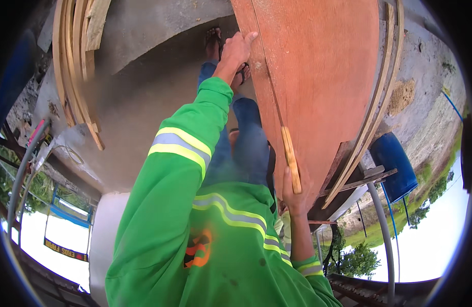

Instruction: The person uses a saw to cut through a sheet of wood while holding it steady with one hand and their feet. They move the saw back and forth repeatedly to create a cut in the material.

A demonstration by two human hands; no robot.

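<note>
A large reddish-brown wooden board [328, 66] stretches ahead of me on the right, with a dark line running along it near its left edge. My right hand [296, 187] is closed around the wooden handle of a handsaw [289, 156]. The saw's thin blade shows edge-on, pointing away from me along that line; how deep it sits in the board is hard to tell. Farther forward, my left hand [237, 53] grips the board's left edge, thumb on top and the other fingers partly hidden. Pale dust lies on the board around the line.
Long wooden strips [72, 61] lie at the far left, and more strips [371, 120] run beside the board's right side. A blue drum [393, 166] stands at the right near a grey pole [383, 230]. My sandalled feet are on the concrete floor [149, 92] below.
</note>
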